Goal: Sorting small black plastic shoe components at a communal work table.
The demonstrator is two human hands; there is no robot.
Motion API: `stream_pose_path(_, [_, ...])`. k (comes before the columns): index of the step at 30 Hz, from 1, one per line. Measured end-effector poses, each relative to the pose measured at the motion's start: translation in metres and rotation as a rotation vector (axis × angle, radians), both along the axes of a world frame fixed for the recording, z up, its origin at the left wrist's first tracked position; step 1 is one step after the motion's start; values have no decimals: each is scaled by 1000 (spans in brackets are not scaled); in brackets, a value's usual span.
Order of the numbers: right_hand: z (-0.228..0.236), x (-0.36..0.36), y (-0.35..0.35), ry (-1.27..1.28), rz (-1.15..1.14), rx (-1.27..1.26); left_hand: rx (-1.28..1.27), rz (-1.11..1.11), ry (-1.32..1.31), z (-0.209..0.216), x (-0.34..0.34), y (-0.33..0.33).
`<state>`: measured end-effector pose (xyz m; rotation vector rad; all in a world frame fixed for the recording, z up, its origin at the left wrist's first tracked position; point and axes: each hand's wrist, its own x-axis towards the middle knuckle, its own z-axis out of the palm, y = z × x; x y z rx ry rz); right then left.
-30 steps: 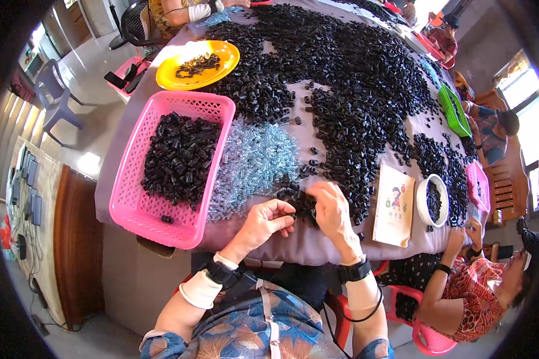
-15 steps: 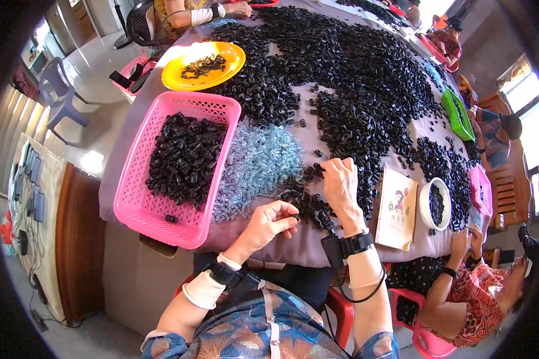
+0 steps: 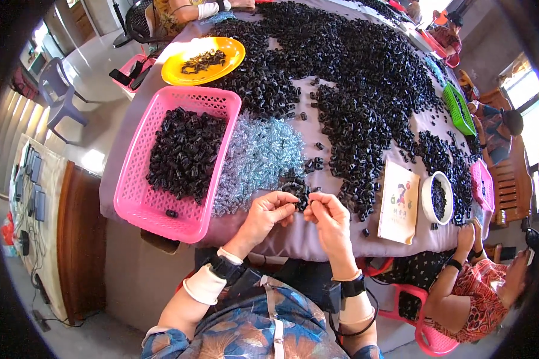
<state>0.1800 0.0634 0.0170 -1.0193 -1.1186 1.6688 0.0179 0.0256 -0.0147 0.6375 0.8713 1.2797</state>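
My left hand and my right hand meet fingertip to fingertip over the near edge of the table. Each is closed in a pinch. A small black plastic piece shows at my right fingertips. Something dark sits between my left thumb and forefinger, too small to name. Just beyond my hands lie loose black plastic pieces and a heap of small clear, bluish plastic pieces. Left of that heap stands a pink basket, part filled with black pieces.
A large spread of black pieces covers much of the cloth. A yellow plate holds dark scraps. On the right are a booklet, a white round bowl and a green basket. A co-worker sits close at right.
My right hand has drawn back from the loose black pieces toward me and now meets my left fingertips, with a black piece in its pinch. The left hand has barely moved.
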Motion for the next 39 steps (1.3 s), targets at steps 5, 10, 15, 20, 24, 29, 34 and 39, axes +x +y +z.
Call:
stream_pose_path(5, [-2,-9,-14,84,-15,-8,-12,30,-19,6,2,0])
stream_pose_path(10, [1,-13,-23,-35,-66,13,-3,34,-43,-2,0,0])
stream_pose_path(15, [-2,-19,-27,-106,-91,57,-5,27,6,-2,-1,-1])
stream_pose_path(20, [-6,-20,-28,-166,-125,114,2,23,60,-1,0,-1])
stream_pose_path(24, [-6,-22,-31,-212,-116,127,-8,42,78,0,2,-2])
stream_pose_path(29, [-19,-21,-29,-195,-157,219,-18,-20,73,4,-2,-2])
stream_pose_path(34, [-19,-16,-33,-65,-121,156,-8,-68,92,9,-3,-4])
stream_pose_path(39, [-16,-21,-34,-73,-93,197,-4,-113,-18,5,-8,-3])
